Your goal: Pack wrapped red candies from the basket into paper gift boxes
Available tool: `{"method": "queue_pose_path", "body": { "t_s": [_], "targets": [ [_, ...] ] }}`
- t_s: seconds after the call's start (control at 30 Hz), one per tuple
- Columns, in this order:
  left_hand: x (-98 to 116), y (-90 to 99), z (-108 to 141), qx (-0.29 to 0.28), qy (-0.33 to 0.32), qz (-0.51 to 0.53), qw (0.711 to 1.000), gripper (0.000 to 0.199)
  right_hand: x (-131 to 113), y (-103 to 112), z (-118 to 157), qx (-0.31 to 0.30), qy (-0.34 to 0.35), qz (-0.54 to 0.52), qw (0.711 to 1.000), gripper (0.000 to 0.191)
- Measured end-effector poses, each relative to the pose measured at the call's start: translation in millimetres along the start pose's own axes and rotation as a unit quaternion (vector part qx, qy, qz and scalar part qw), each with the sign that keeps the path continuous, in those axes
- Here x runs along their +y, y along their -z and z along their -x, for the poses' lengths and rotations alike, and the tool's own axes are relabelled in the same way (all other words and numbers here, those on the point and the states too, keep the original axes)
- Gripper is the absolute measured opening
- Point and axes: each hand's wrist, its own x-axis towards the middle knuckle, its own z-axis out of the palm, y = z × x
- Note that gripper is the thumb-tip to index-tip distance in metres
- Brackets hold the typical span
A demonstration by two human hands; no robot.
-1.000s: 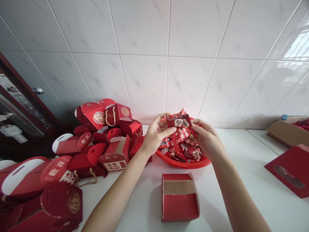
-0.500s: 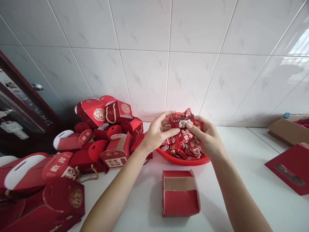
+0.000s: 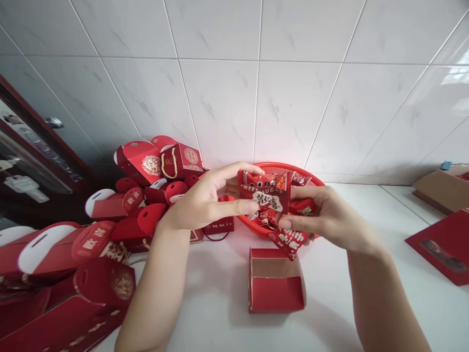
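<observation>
My left hand (image 3: 216,198) pinches a dark red candy packet (image 3: 264,193) printed "SWEET SUGAR", thumb in front and fingers behind it. My right hand (image 3: 322,215) is closed on bright red candy packets (image 3: 293,239) with white characters, held low beside the first one. How many lie in the right hand is partly hidden by the fingers. Behind both hands stands a red plastic basket (image 3: 311,177) with more wrapped candies in it. Just in front of the hands sits a small red box (image 3: 277,295), open at the top, its brown inside bare.
Several red gift boxes (image 3: 141,164) with rope handles crowd the left side of the white counter (image 3: 208,298). To the right are a brown carton (image 3: 436,190) and a red box with a window (image 3: 443,247). A tiled wall (image 3: 220,107) rises behind.
Both hands have come nearer and lower, from over the basket toward the open box, still holding the packets. The right hand's packets now hang lower, beside the left hand's packet.
</observation>
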Motion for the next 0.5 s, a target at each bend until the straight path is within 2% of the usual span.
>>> {"method": "queue_pose_path", "body": {
  "t_s": [0.07,0.17,0.23,0.37,0.5],
  "targets": [
    [9,8.4,6,-0.045,0.001,-0.039,0.998,0.037,-2,3,4,-0.029,0.002,0.090,0.996,0.014],
    [22,9.1,15,-0.229,0.020,-0.079,0.970,0.032,-5,7,8,-0.064,0.039,0.185,0.980,0.017],
    [27,0.9,20,-0.317,0.022,-0.116,0.941,0.025,-7,8,9,-0.122,0.051,0.220,0.966,0.017],
    [26,-22.8,30,-0.368,0.001,-0.243,0.898,0.017,-10,8,11,-0.246,0.028,0.251,0.936,0.017],
    [24,-40.0,35,-0.360,0.008,-0.370,0.856,0.020,-9,5,12,-0.285,0.017,0.271,0.919,0.016]
  ]
}}
